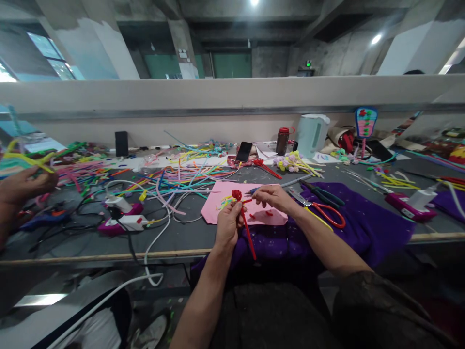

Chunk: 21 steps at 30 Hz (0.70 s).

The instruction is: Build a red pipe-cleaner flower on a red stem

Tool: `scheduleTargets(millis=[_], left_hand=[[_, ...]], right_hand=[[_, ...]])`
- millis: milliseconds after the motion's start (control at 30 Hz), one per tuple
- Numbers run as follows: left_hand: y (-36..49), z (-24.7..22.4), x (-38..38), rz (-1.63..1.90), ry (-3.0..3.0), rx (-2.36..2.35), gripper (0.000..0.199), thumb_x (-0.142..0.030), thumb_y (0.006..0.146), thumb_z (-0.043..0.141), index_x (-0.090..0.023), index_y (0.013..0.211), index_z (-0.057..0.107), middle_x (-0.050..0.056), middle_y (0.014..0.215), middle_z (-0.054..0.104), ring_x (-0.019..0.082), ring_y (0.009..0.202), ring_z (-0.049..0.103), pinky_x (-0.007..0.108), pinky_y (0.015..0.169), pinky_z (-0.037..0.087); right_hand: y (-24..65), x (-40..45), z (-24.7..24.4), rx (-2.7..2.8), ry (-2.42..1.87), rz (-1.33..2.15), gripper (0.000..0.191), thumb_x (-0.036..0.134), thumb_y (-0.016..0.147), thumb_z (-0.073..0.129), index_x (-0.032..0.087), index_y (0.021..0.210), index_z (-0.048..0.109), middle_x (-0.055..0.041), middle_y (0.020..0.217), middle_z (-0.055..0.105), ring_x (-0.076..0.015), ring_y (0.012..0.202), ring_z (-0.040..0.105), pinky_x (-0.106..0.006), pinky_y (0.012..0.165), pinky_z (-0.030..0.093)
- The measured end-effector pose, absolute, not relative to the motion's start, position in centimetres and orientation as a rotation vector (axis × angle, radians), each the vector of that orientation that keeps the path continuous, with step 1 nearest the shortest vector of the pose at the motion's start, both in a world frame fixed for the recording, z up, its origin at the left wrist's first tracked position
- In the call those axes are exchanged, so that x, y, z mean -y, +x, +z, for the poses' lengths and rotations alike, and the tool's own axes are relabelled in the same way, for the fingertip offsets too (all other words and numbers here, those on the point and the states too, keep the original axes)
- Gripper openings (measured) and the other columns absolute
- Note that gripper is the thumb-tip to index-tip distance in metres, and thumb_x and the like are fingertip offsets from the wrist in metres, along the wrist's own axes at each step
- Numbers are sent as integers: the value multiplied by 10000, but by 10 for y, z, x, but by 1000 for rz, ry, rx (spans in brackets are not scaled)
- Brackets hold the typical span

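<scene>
My left hand (228, 224) is closed round a red pipe-cleaner flower (236, 195), its fuzzy head standing above the fingers and its long stem (249, 237) hanging down to the right. A short red strand (247, 200) sticks out sideways from the flower. My right hand (271, 198) pinches at the strand's outer end, fingers pressed together. Beneath both hands lies a pink sheet (218, 194) with small red and yellow-green scraps on it. Right of my right hand are red-handled scissors (329, 214) and dark-handled pliers (324, 195), on a purple cloth (366, 232).
Loose pipe cleaners (196, 177) cover the table's left and back. Power strips (121, 224) with cables stand left, another strip (410, 206) right. A kettle (312, 135), brown bottle (282, 141) and phone (244, 151) are behind. Another person's hand (29, 186) holds yellow pipe cleaners at far left.
</scene>
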<state>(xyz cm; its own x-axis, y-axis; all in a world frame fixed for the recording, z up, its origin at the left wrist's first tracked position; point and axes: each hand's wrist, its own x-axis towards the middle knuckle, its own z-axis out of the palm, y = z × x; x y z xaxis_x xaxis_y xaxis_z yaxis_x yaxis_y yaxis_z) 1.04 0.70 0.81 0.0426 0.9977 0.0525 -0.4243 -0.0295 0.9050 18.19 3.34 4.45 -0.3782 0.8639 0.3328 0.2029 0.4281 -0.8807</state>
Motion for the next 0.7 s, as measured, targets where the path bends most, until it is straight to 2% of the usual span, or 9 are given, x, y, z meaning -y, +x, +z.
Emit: scheduleTargets(millis=[133, 267, 400, 600, 700], left_hand=[[22, 10, -9, 1384, 980, -843, 285, -371, 640, 693, -134, 708, 550, -25, 583, 603, 8, 307, 376, 146, 304, 223], [24, 8, -8, 1374, 1004, -855, 277, -371, 654, 680, -130, 688, 548, -37, 547, 578, 6, 304, 371, 144, 304, 221], [21, 7, -9, 1321, 984, -787, 287, -382, 657, 680, -127, 680, 549, -49, 528, 556, 0, 307, 361, 135, 309, 233], [18, 8, -11, 1268, 882, -712, 289, -366, 652, 691, -119, 696, 547, -53, 526, 549, -5, 309, 358, 125, 307, 230], [18, 8, -10, 1257, 879, -707, 292, -368, 652, 691, -119, 693, 545, -58, 501, 536, -6, 303, 352, 123, 306, 222]], right_hand=[[171, -35, 38, 1793, -825, 1073, 200, 347, 749, 594, 148, 737, 606, 12, 637, 570, -86, 532, 526, -188, 475, 431], [169, -33, 38, 1783, -846, 1183, 232, 363, 759, 592, 146, 682, 561, 31, 586, 540, -63, 460, 491, -163, 412, 376], [171, -29, 39, 1765, -815, 1299, 273, 406, 785, 570, 140, 723, 564, 32, 561, 545, -45, 411, 439, -151, 370, 309], [177, -33, 40, 1751, -717, 1452, 289, 399, 744, 629, 123, 827, 611, 18, 594, 575, -59, 444, 479, -167, 399, 349], [181, -35, 40, 1751, -784, 1432, 263, 373, 715, 660, 124, 780, 606, 29, 561, 560, -56, 416, 468, -166, 381, 336]])
